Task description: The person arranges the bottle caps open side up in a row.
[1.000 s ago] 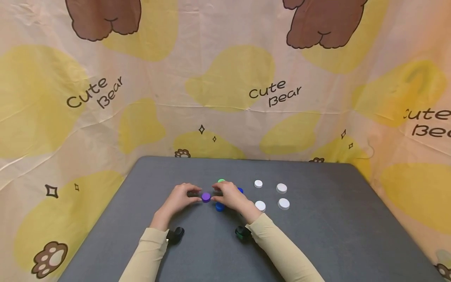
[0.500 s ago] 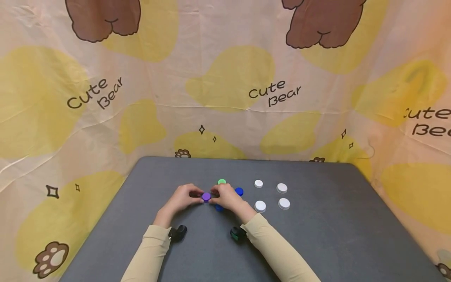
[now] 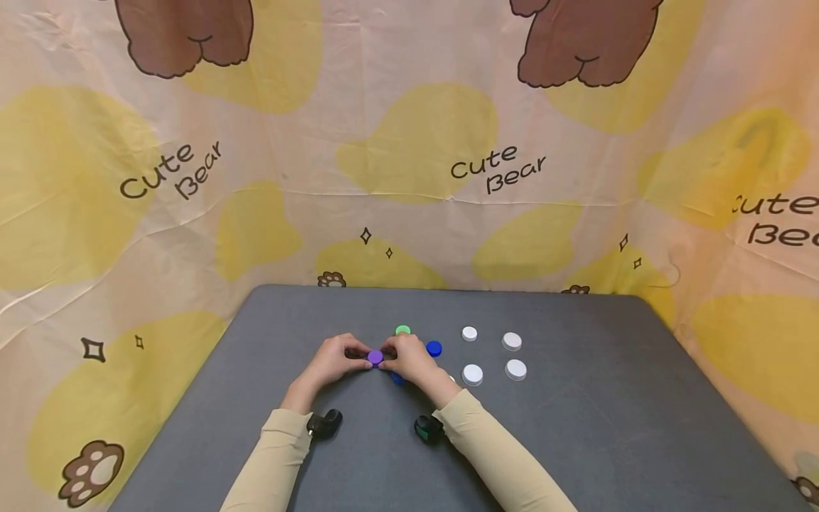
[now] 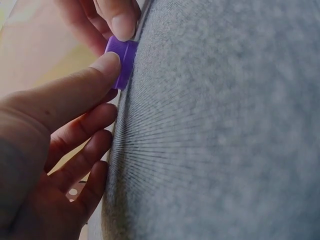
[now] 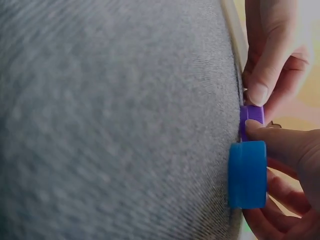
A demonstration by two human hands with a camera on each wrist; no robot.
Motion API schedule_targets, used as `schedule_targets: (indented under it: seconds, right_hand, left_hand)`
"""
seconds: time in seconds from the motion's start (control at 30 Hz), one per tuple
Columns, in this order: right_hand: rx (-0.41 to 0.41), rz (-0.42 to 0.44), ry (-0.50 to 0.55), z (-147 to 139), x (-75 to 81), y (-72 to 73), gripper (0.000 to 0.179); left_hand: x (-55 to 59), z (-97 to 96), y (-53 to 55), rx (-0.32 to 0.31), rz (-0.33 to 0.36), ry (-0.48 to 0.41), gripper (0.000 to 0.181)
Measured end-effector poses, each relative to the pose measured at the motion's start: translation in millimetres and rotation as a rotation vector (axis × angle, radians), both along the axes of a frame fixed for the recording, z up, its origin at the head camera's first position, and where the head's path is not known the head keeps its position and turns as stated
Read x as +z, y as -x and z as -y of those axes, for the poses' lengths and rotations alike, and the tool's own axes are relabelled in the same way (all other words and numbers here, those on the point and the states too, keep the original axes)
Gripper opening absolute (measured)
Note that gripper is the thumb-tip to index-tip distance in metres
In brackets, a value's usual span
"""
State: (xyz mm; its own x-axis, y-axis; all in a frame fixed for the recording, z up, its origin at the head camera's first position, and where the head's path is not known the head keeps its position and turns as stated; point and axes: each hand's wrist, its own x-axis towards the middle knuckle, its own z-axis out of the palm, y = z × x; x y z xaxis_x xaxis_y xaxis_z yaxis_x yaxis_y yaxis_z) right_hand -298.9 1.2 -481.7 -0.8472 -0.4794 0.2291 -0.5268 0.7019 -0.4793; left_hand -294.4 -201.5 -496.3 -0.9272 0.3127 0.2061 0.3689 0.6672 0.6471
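Note:
A small purple screw cap (image 3: 375, 357) lies on the grey table between the two hands. My left hand (image 3: 335, 358) grips its left side, the thumb (image 4: 82, 85) pressed to the near edge in the left wrist view. From the other side my right hand (image 3: 412, 359) holds the same cap between thumb and fingers. In the right wrist view, a larger blue cap (image 5: 247, 175) stands right beside the purple one, under the right hand; the head view shows only part of it. Behind the right hand sits a green cap (image 3: 402, 330), partly covered by the fingers.
Another blue cap (image 3: 434, 348) lies just right of the right hand. Several white caps, among them a near one (image 3: 472, 374) and a far one (image 3: 469, 333), are spread farther right on the grey table (image 3: 608, 398). A patterned cloth (image 3: 409, 142) hangs behind.
Both hands have closed in on the purple cap from either side and now grip it. The right hand moved left, showing more of the blue cap behind it. The cap has hardly moved.

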Motion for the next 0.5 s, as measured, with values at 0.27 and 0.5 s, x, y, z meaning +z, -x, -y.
schedule_targets:
  seconds: [0.27,0.5]
  right_hand:
    - [-0.01,-0.003,0.012,0.3,-3.3,-1.5,0.027]
    - [-0.006,0.047,0.025,0.3,-4.7,1.8,0.026]
  left_hand:
    - [0.3,-0.7,-1.6,0.004,0.015,-0.021,0.019]
    - [-0.1,-0.1,-1.4,0.005,0.024,-0.033,0.019]
